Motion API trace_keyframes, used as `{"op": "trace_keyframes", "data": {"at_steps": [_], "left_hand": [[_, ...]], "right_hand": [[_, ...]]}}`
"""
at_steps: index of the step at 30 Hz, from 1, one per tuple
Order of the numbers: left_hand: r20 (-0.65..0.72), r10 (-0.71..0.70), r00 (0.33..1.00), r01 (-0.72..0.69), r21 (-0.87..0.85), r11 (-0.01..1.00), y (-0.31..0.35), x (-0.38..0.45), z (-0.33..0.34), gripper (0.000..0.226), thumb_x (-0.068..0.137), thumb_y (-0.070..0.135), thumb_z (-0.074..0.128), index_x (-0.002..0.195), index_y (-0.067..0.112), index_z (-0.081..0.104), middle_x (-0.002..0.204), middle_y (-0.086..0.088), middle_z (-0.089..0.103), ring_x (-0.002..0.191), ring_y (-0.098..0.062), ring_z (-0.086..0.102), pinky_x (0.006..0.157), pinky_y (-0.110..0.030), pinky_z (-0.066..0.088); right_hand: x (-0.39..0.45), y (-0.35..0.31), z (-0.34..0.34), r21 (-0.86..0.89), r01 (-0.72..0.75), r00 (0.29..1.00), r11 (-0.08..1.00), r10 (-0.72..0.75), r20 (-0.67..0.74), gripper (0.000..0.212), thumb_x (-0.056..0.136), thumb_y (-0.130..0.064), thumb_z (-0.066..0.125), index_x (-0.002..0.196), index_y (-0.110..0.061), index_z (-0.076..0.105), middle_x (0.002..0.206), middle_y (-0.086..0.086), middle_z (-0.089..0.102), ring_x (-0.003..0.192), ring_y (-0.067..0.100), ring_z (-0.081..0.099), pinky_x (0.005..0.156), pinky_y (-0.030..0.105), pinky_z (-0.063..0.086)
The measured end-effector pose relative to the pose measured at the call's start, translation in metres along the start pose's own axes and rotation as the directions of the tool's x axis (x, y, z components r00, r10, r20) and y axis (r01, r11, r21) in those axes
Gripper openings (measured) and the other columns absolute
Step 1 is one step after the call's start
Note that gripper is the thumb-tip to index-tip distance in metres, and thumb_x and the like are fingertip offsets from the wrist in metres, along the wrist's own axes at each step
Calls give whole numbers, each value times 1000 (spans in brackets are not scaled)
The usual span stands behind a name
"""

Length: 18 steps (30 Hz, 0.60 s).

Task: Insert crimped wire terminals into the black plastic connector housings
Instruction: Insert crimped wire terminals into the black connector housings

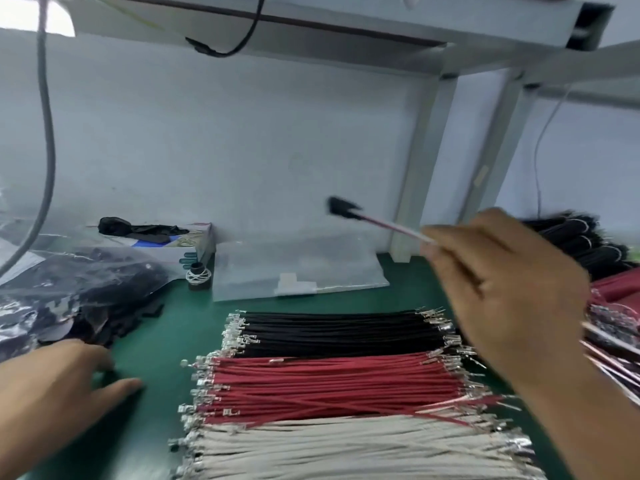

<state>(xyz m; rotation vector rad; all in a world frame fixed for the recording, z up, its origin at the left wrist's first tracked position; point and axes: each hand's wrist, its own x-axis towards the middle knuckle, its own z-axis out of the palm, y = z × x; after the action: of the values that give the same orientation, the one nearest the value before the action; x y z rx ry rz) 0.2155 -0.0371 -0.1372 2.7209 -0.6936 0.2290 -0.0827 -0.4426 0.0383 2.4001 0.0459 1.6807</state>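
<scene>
My right hand (509, 285) is raised above the bench and pinches a short bundle of wires (391, 227) with a black connector housing (341, 206) on its far end, blurred in the air. My left hand (59, 386) rests low on the green mat (162, 344), fingers spread, touching a heap of black housings (86, 306) spilling from a clear bag. In front of me lie three rows of crimped wires: black wires (332, 329), red wires (332, 386) and white wires (346, 448), metal terminals at both ends.
A clear plastic bag (298, 268) lies flat behind the wires. A small box (180, 244) and a black spool (199, 275) stand at the back left. Bundles of black cable (585, 237) and red wires (620, 289) pile at the right. A shelf post (422, 168) rises behind.
</scene>
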Motion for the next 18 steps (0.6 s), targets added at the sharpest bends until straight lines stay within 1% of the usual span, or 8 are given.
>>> {"op": "trace_keyframes", "data": {"at_steps": [3,5,7,9,12,14,16,18], "left_hand": [[153,-3,988,5,-16,1000,10,-2,-4,43,48,66,89,45,48,50,43,15,42,38,-6,47,43,-26,49],[176,-13,984,15,-10,1000,21,-2,-8,31,48,58,86,53,53,56,41,16,40,37,0,44,40,-22,46],[138,-8,990,12,-31,999,24,-3,-8,28,50,67,76,69,67,56,45,19,40,40,5,43,39,-22,46],[61,-14,998,16,-35,999,22,-2,-7,34,54,91,61,83,77,50,57,22,41,47,5,45,43,-23,48],[-6,-48,999,48,12,999,9,0,-8,47,51,106,35,90,81,41,74,26,36,54,3,44,47,-25,49],[19,-75,997,75,33,997,1,-2,-6,46,51,107,32,76,71,47,67,23,35,50,2,43,45,-24,48],[60,-62,996,60,32,998,-1,-2,-7,51,50,105,45,63,56,53,51,20,37,42,5,41,42,-21,46],[57,-29,998,28,20,999,1,-3,-11,36,42,84,66,69,62,56,49,19,50,39,9,43,39,-22,47]], "right_hand": [[-38,86,-9,-209,-138,972,968,172,158,28,106,-33,47,124,-25,66,98,-4,57,73,16,51,59,36,46],[-80,144,-8,-334,-216,897,917,321,304,31,104,-23,47,133,-28,57,96,-5,45,71,20,48,57,43,48],[-120,184,-6,-424,-260,807,868,436,398,34,93,-10,56,124,-21,65,90,-7,39,71,24,48,61,45,50],[-149,199,-10,-466,-284,723,838,506,470,27,84,-2,67,105,-18,75,82,-6,46,70,28,54,67,47,52],[-146,190,-10,-506,-322,712,800,557,427,20,89,-23,54,102,-28,69,87,-4,57,80,24,57,73,44,50],[-120,156,-6,-399,-407,783,822,538,311,32,91,-32,45,111,-25,69,100,-4,57,94,22,54,81,39,46],[-87,99,5,-192,-423,849,886,461,257,22,92,-28,57,105,-25,75,99,-6,60,91,18,56,78,27,41],[-56,40,24,28,-421,842,907,379,384,12,90,-19,71,96,-25,79,94,-9,65,84,12,59,77,24,41]]}}
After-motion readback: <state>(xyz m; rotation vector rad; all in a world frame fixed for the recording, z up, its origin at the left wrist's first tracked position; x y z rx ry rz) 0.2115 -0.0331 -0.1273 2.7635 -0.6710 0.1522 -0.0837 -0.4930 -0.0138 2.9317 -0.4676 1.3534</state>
